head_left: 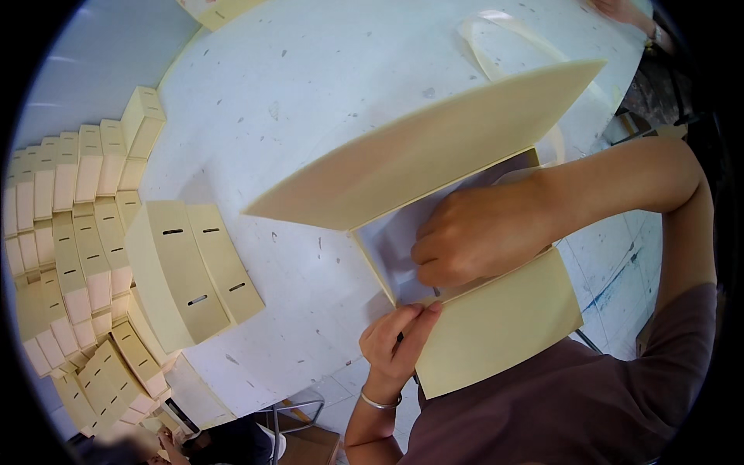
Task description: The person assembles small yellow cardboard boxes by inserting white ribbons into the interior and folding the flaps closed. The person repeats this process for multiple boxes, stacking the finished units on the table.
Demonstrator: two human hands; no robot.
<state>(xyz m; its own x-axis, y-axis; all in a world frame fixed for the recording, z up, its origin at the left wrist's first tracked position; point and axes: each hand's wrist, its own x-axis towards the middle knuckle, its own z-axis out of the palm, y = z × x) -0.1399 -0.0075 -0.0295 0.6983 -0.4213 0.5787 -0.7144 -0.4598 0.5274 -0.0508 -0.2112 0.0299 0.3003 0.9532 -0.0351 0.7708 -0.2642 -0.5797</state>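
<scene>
A pale yellow cardboard box (pixel 372 267) stands open before me, with its large lid panel (pixel 434 147) raised on the far side and a wide flap (pixel 504 318) spread toward my body. Inside the box, my right hand (pixel 477 232) is closed with fingers curled; its fingertips, and whatever they grip, are hidden. My left hand (pixel 397 337) pinches at the box's near edge, beside a small slot (pixel 436 292); what lies between thumb and finger is too small to make out. A sheer whitish ribbon (pixel 484 46) loops beyond the lid and shows again near my right wrist.
Two slotted yellow boxes (pixel 182 271) stand together on the white round table (pixel 271 132) at left. Many similar boxes (pixel 85 248) are stacked past its left edge. A metal-legged stool (pixel 298 411) is below. Other people's arms show at upper right and lower left.
</scene>
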